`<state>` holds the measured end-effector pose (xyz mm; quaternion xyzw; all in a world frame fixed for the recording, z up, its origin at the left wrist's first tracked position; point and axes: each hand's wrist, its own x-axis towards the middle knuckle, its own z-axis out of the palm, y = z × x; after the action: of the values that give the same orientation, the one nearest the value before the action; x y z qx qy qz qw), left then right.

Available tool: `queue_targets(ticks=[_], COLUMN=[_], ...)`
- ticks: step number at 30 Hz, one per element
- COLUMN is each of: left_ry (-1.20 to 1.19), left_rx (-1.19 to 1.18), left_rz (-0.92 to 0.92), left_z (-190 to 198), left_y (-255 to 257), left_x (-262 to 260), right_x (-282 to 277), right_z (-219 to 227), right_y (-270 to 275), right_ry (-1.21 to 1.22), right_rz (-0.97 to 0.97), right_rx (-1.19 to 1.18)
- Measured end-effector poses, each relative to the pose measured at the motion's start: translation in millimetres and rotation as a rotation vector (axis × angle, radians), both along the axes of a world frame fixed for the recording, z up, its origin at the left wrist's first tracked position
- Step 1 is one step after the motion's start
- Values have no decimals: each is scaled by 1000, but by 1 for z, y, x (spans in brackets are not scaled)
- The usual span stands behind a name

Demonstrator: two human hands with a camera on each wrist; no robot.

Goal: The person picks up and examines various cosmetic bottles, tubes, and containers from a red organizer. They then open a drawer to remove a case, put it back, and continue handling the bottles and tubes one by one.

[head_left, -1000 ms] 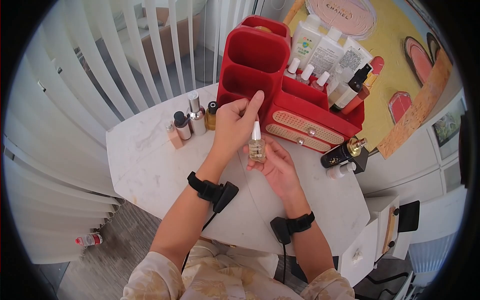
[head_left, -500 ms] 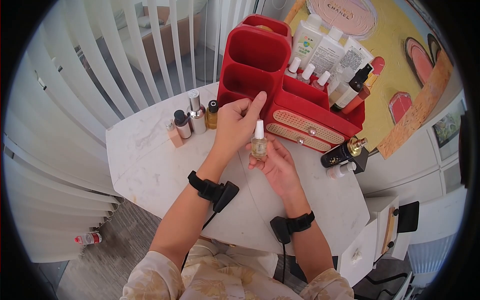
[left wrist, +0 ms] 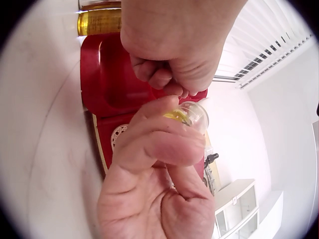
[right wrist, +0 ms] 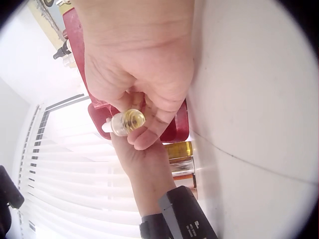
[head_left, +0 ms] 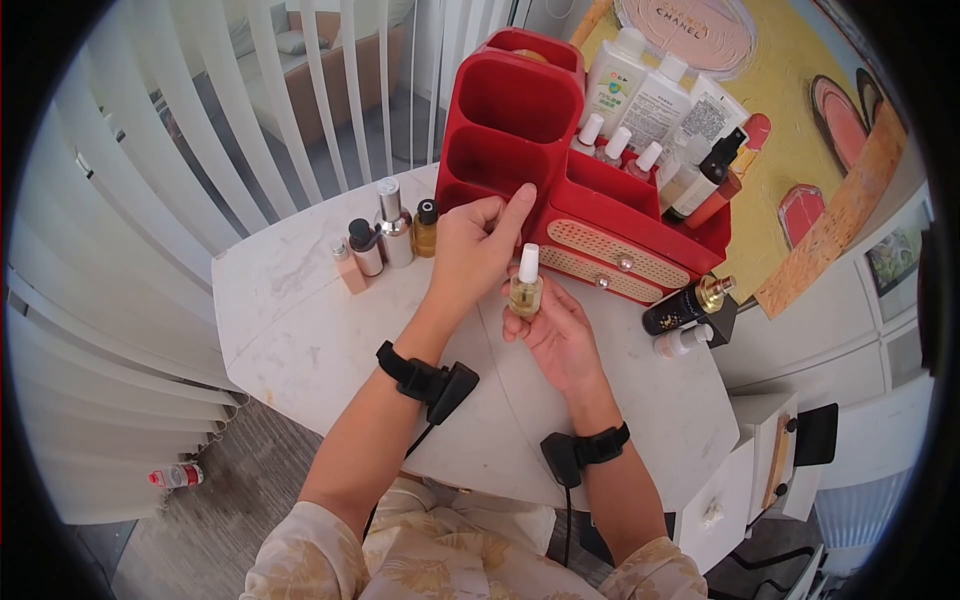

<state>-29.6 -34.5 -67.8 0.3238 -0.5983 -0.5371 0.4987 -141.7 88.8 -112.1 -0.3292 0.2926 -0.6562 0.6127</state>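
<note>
In the head view, my right hand holds a small clear bottle of pale yellow liquid by its glass body. It looks like nail polish; the white cap is on and points upward. Just left of it is my left hand, in front of the red organizer, its fingers curled and thumb pointing up. No object shows in that hand, and the left wrist view has its fingers folded in. The right wrist view shows the bottle's base beside the right hand's fingertips.
On the marble table, several cosmetic bottles stand to the left. White-capped small bottles and taller ones fill the organizer's right side. A black bottle with a gold top and a small white bottle are at the right.
My right hand has shifted slightly right with the bottle, and the cap, earlier close against my left hand, now stands apart from it. My left hand has barely moved.
</note>
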Motion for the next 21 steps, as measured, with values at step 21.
queue_targets(ticks=[21], left_ry=[71], left_rx=[-42], left_rz=[-211], left_z=[3], left_y=[8], left_x=[-2], right_x=[2], right_z=[2], right_y=[-3], right_ry=[-15], right_rz=[-150], right_rx=[9])
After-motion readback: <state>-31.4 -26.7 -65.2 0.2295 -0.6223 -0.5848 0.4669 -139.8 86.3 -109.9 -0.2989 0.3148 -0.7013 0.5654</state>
